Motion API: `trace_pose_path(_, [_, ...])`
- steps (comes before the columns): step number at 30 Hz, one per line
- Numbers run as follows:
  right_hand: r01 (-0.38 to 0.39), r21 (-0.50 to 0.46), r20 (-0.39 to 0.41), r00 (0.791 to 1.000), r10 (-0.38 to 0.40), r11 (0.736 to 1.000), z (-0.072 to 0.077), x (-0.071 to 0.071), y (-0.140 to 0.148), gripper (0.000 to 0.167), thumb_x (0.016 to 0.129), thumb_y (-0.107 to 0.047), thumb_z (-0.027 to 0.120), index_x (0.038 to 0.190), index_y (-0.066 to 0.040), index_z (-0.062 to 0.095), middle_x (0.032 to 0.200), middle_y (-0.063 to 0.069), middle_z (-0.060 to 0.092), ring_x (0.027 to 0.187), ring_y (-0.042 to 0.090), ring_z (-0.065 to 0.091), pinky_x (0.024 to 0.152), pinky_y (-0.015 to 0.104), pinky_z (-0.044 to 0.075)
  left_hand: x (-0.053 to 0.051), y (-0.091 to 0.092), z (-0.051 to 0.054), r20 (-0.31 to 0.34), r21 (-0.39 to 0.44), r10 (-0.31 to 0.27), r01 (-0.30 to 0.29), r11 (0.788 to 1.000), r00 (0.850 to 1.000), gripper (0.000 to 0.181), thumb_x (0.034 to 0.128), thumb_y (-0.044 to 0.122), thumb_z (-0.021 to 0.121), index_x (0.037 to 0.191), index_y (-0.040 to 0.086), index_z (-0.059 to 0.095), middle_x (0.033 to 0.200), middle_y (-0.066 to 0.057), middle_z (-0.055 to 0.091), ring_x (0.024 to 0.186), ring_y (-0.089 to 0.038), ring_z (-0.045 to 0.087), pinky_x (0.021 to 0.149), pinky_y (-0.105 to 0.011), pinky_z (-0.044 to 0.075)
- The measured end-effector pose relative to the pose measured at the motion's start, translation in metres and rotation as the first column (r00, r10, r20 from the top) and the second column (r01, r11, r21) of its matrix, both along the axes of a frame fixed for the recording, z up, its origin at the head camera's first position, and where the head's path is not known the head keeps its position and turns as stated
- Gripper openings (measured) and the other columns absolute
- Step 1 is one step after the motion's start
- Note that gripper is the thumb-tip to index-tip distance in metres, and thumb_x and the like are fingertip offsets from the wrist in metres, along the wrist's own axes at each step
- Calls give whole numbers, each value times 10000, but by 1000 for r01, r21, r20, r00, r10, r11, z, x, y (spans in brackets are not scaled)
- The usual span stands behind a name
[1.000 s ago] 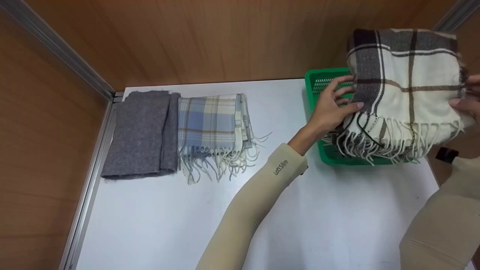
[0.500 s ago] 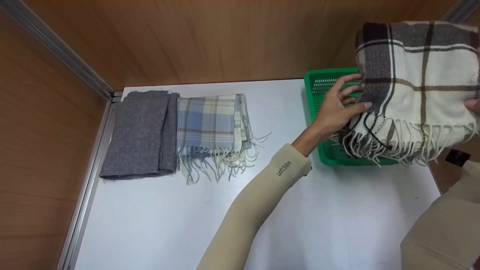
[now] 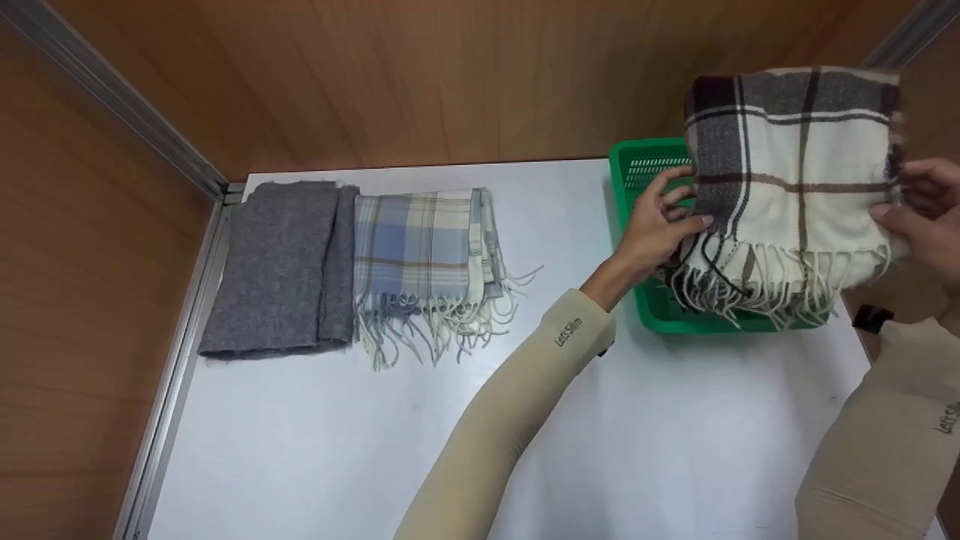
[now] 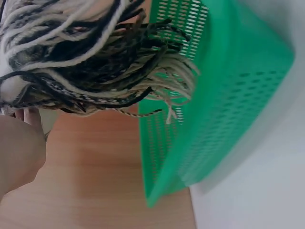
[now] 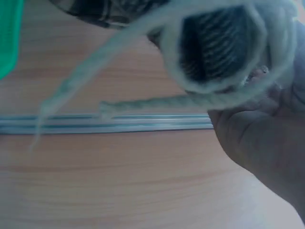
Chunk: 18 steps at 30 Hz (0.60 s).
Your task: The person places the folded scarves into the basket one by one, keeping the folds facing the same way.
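Observation:
A folded plaid scarf (image 3: 840, 150) in white, grey and brown, with fringe along its lower edge, is held up over the green basket (image 3: 739, 325). My left hand (image 3: 656, 221) grips its left edge, thumb in front, fingers behind. On the right edge my right hand (image 3: 926, 214) pinches the cloth. Dark and cream fringe (image 4: 95, 62) hangs beside the basket's wall (image 4: 238, 95) in the left wrist view, my left hand (image 4: 21, 148) at the far left. In the right wrist view my right hand (image 5: 267, 129) holds the rolled edge with cream tassels (image 5: 157, 102).
On the white table (image 3: 337, 450) a folded grey cloth (image 3: 281, 270) lies at the left, beside a folded blue and cream plaid scarf (image 3: 416, 247) whose fringe points toward the front. Wooden panels (image 3: 450, 82) stand behind and at the left, with a metal rail (image 3: 161, 360).
The held scarf moved right and slightly up, then back left and a little lower, both hands still on it. More of my right hand shows now. The two cloths on the table have stayed put.

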State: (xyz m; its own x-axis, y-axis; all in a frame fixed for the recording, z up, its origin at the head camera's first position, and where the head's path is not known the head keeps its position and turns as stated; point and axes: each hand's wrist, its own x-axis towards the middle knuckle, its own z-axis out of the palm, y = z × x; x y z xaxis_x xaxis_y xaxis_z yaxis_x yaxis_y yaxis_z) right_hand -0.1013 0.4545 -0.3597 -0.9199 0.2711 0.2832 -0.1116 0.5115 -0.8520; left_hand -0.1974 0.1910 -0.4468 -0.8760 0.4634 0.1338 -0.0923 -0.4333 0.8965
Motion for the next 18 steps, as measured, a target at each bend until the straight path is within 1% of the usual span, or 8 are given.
trace_pose_path(2, [-22,-1,1,1000,22,1000,-6,-5,-4,507,916,218,575,1144,-212,718,1015,-249,698,895,-65,649,757,50,479,-4,0,-11,24,-4,3,-3,1000,1000,650,945,-158,663,1538,9,454,1316,-116,651,913,-92,637,726,-239,524])
trace_pose_path(5, [-39,55,56,998,36,998,-19,-14,-6,440,936,184,602,1158,-182,704,1021,-261,675,904,-53,636,762,57,483,-10,-1,-27,46,-49,24,-22,999,999,649,950,-148,658,1541,24,451,1269,-45,643,891,-111,620,709,-245,515])
trace_pose_path(8, [-72,83,66,996,67,994,-36,-25,-8,396,939,178,601,1169,-132,690,1033,-254,659,926,-37,621,784,65,472,-14,-2,-41,65,-122,57,-49,991,996,659,957,-138,655,1551,53,442,1312,-40,634,926,-89,628,730,-236,527])
trace_pose_path(9, [-78,67,79,994,73,995,-41,-29,-9,393,948,174,593,1186,-125,684,1040,-246,654,939,-26,610,792,70,468,-15,-2,-44,70,-149,71,-60,987,995,662,957,-140,656,1550,65,445,1325,-42,636,935,-80,636,741,-233,535])
trace_pose_path(11, [-79,76,80,994,73,994,-53,-36,-10,360,958,166,585,1224,-59,673,1048,-227,640,956,-2,590,814,86,457,-17,-3,-51,84,-197,96,-78,977,992,674,952,-152,651,1548,87,447,1347,-41,637,954,-66,647,760,-229,543])
trace_pose_path(15, [-52,79,119,992,42,996,-74,-49,-10,342,995,119,567,1329,60,615,1089,-214,597,1022,9,560,871,116,454,-18,-1,-58,48,-306,123,-103,947,991,722,941,-175,626,1566,124,424,1381,-36,619,1028,-80,661,816,-223,542])
trace_pose_path(16, [-47,115,125,992,33,992,-80,-53,-10,343,1001,103,569,1343,100,591,1098,-216,577,1039,-6,553,884,115,451,-18,-2,-59,21,-340,125,-111,934,992,731,946,-174,616,1578,132,411,1400,-39,599,1063,-88,660,836,-217,539])
trace_pose_path(18, [-50,142,152,988,28,989,-88,-59,-10,351,1014,79,564,1361,127,566,1133,-188,557,1084,-24,538,917,124,452,-17,-2,-61,-40,-409,120,-126,904,992,733,963,-170,591,1594,143,388,1439,-53,555,1137,-113,655,880,-202,530])
